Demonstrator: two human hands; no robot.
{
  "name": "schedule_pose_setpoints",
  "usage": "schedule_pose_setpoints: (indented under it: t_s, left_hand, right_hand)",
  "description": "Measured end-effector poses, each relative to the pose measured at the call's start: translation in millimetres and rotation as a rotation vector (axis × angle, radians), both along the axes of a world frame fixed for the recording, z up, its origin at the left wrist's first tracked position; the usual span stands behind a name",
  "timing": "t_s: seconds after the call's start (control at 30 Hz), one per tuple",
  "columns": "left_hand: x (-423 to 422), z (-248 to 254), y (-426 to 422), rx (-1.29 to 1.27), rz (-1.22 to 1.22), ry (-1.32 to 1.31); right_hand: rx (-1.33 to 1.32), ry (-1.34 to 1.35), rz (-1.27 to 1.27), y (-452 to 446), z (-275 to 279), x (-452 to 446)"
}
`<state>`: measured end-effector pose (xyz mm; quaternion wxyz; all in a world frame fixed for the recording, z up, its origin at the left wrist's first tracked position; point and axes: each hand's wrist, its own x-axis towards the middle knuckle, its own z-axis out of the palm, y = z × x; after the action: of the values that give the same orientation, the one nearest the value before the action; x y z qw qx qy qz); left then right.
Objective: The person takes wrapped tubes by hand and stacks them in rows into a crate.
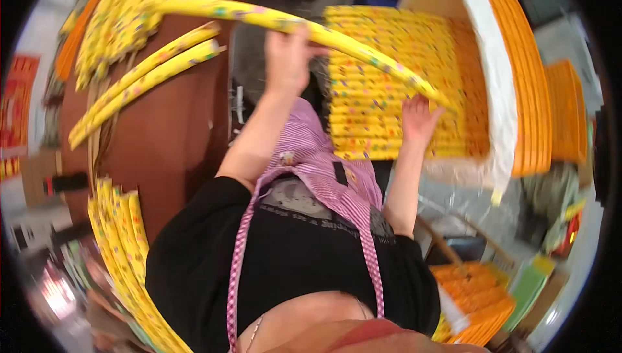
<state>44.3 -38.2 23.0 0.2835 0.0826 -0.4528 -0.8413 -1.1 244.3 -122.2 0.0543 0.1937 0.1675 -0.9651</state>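
Observation:
A long yellow patterned tube (350, 43) stretches from above the table across to the stack on the right. My left hand (288, 58) is closed round its middle part. Near the tube's right end is my right hand (420, 119), its fingers spread and its thumb apart, just below the tube; whether the fingertips touch it I cannot tell. Behind and below the tube lie rows of similar yellow tubes (366, 116) in a white-lined container (502, 87). Two separate yellow tubes (152, 90) rest on the brown table (175, 119).
More yellow tubes are piled at the table's far end (126, 19) and at its near left (120, 223). Orange crates (528, 87) stand beyond the container, and others (476, 294) at the lower right. A chair-like wooden frame stands beside my right elbow.

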Motion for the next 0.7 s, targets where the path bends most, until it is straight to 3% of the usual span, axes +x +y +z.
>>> schedule_pose_setpoints:
  t_s: [0.07,0.17,0.23,0.33,0.53,0.7]
  left_hand:
    - [-4.1,-14.7,6.9,0.011,-0.088,-0.016]
    - [-1.7,-19.4,18.9,0.000,-0.120,-0.031]
    - [-0.1,-17.5,20.6,0.001,-0.121,-0.013]
    - [5.4,-15.4,21.3,-0.014,-0.109,-0.004]
    - [8.8,-24.1,9.4,-0.034,-0.210,-0.109]
    - [3.6,-23.5,-20.6,0.012,0.004,-0.118]
  right_hand:
    - [-0.018,0.035,0.165,-26.8,14.7,11.1]
    - [0.073,0.110,0.196,-49.5,31.9,16.5]
    - [-0.028,0.046,0.172,-46.3,31.1,7.6]
    - [0.095,0.058,0.161,-44.1,30.4,4.5]
    - [0.048,0.027,0.116,-34.2,21.9,6.3]
    - [0.060,-0.033,-0.010,-13.8,3.6,1.8]
